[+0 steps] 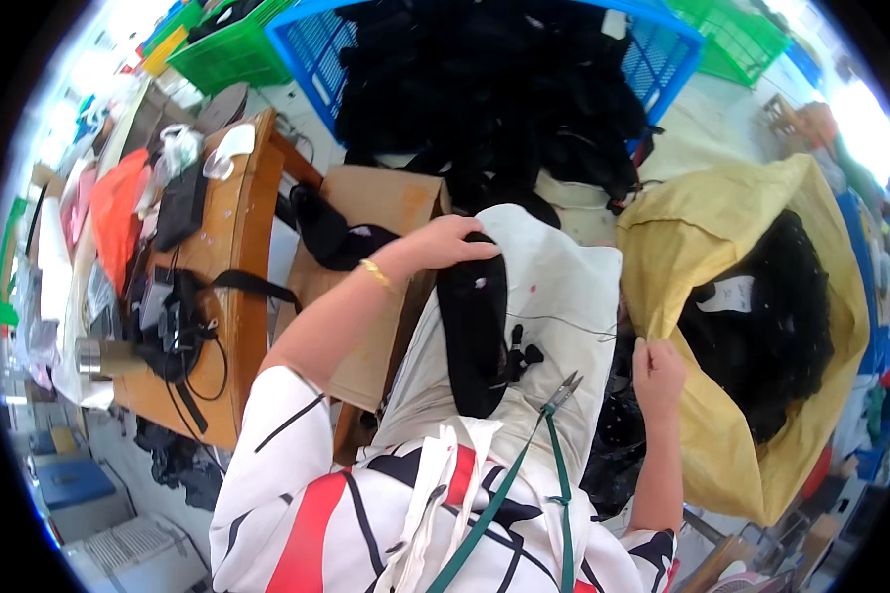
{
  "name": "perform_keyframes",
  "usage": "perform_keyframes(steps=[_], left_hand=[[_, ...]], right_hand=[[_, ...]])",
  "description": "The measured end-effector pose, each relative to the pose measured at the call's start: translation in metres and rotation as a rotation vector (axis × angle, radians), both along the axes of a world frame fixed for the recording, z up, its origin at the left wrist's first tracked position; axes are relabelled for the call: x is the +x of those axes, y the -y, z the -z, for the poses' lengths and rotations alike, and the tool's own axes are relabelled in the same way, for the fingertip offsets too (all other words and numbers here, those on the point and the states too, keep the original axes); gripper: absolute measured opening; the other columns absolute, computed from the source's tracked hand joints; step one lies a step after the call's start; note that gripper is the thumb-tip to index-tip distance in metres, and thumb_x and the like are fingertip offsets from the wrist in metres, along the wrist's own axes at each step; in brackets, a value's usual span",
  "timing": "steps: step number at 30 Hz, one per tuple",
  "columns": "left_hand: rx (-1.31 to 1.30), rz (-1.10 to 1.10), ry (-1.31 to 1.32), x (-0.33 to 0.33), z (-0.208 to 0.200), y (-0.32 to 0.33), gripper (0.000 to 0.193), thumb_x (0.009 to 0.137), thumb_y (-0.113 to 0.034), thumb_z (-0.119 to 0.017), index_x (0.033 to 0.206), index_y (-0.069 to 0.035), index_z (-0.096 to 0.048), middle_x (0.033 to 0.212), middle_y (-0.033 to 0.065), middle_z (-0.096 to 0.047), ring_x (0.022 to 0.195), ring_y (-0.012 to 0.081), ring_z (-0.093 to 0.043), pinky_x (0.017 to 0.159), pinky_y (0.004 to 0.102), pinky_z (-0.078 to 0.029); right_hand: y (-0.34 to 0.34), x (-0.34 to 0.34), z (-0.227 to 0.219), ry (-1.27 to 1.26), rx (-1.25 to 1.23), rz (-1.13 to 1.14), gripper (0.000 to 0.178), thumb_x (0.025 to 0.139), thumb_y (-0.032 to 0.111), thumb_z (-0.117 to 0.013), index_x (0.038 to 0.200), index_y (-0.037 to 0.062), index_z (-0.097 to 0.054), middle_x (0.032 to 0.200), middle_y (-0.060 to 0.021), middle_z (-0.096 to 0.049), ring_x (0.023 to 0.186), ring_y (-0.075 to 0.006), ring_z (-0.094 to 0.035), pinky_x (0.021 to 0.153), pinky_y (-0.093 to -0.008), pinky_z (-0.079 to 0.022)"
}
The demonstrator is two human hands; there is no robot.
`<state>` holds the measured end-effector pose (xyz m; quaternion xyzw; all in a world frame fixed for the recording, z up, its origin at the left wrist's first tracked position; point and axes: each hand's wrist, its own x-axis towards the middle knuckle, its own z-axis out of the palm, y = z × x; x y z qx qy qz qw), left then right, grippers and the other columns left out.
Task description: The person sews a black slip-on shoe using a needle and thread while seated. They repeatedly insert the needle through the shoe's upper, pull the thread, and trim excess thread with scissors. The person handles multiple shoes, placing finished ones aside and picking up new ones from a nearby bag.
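Observation:
A long black padded fabric piece [473, 336] lies down my lap, over the pale cloth [554, 259]. My left hand [452, 243] is closed over its far end, with a yellow bracelet on the wrist. From beside the piece a thin dark thread [564, 322] runs right to my right hand [660, 372], whose fingers are pinched on it. Small black bits [524, 356] rest on the cloth to the right of the fabric piece. Nearer me, small pointed scissors [564, 391] lie on the cloth, tied to a green ribbon [496, 504].
A blue crate [316, 74] heaped with black pieces stands ahead. At my right gapes a yellow sack [692, 212] with black goods inside. A cardboard box [351, 331] is left of my lap, beside a wooden table [242, 326] bearing a black bag and cables.

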<state>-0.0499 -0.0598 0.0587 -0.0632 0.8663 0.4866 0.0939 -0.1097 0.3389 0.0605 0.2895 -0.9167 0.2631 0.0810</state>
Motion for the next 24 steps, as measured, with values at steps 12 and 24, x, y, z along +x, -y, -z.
perform_keyframes(steps=[12,24], left_hand=[[0.066,-0.345,0.004,0.060,0.032,-0.010,0.032,0.091,-0.031,-0.070,0.089,0.000,-0.063,0.072,0.0019,-0.059,0.068,0.0096,-0.054,0.062,0.0275,-0.046],[-0.219,-0.225,-0.515,0.072,0.047,-0.035,0.023,0.074,-0.006,-0.076,0.090,-0.007,-0.059,0.083,0.0102,-0.058,0.078,0.0310,-0.058,0.065,0.0380,-0.048]], right_hand=[[0.101,-0.009,0.033,0.431,-0.215,-0.231,0.016,0.087,0.009,-0.067,0.100,-0.0010,-0.066,0.087,-0.0121,-0.064,0.078,-0.0207,-0.064,0.072,-0.0301,-0.051],[0.200,0.017,0.035,0.547,-0.247,-0.484,0.019,0.083,0.005,-0.070,0.101,0.0018,-0.067,0.078,-0.0118,-0.055,0.070,-0.0277,-0.055,0.063,-0.0367,-0.045]])
